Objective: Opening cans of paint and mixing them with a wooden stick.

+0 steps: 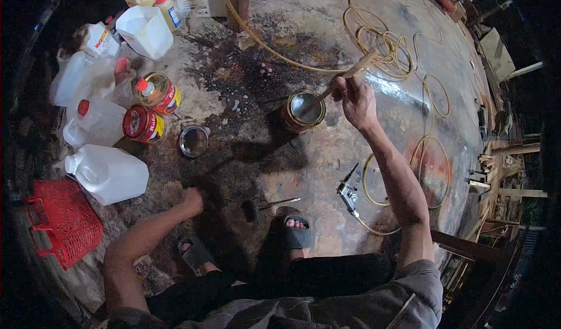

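My right hand [357, 100] is closed around a wooden stick [361, 64]. The stick slants down to the left, and its lower end reaches into an open round can [304, 111] with pale grey, shiny content. My left hand [191, 202] is curled into a fist low over the floor, with nothing showing in it. Ahead of that fist lies a round metal lid or shallow dish [194, 141]. Between my feet and the can, a dark-headed tool with a thin metal shaft [250, 210] rests on the floor.
A spray gun [347, 197] on a yellow hose [383, 45] lies at the right, the hose looping far back. At left stand red-and-yellow cans [142, 124], a white jug [111, 174], a cut-open white container [144, 32] and a red basket [65, 224]. A wooden post [238, 4] rises at the back.
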`<state>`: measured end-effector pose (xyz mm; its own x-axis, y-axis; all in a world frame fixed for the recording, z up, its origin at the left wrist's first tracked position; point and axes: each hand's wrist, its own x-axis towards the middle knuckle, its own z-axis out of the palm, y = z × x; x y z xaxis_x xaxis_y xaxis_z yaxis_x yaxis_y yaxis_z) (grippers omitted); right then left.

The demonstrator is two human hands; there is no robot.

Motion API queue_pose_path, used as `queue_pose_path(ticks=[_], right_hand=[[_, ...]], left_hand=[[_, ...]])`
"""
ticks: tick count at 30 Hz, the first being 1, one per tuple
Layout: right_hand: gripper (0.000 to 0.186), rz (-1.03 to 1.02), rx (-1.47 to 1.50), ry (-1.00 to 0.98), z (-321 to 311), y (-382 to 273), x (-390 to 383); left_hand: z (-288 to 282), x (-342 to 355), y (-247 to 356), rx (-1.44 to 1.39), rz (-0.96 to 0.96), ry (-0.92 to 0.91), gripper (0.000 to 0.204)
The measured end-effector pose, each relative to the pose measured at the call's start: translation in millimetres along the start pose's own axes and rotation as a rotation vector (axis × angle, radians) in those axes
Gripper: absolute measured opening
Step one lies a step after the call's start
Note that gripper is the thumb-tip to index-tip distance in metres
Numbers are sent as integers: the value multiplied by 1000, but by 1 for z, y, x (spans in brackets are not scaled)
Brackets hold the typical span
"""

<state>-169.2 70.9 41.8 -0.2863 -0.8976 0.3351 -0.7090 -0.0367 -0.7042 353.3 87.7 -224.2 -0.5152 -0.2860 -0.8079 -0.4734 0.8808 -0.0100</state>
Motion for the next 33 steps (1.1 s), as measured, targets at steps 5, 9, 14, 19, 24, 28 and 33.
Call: queue_pose_path(ticks=[5,9,14,19,24,28,33], right_hand=[[18,10,-2,-55,-4,-4,1],[18,-18,-61,-45,-3,-4,2],[18,-12,-36,-44,-2,-2,1],[18,-8,-27,-134,-4,-3,1],[22,-21,-11,-80,-4,-9,1],[22,39,-91,-121,-6,-12,1],[20,-13,-19,-110,-6,-12,2]], left_hand=[[-19,-6,1,-56,15,19,31],[-8,4,4,-61,-81,-98,28],[11,4,1,186,23,-189,28],[0,-11,7,217,-3,197,28],[13,1,-2,-7,39,151,33],[52,23,-9,-5,115,451,29],[34,15,-4,-220,3,305,50]])
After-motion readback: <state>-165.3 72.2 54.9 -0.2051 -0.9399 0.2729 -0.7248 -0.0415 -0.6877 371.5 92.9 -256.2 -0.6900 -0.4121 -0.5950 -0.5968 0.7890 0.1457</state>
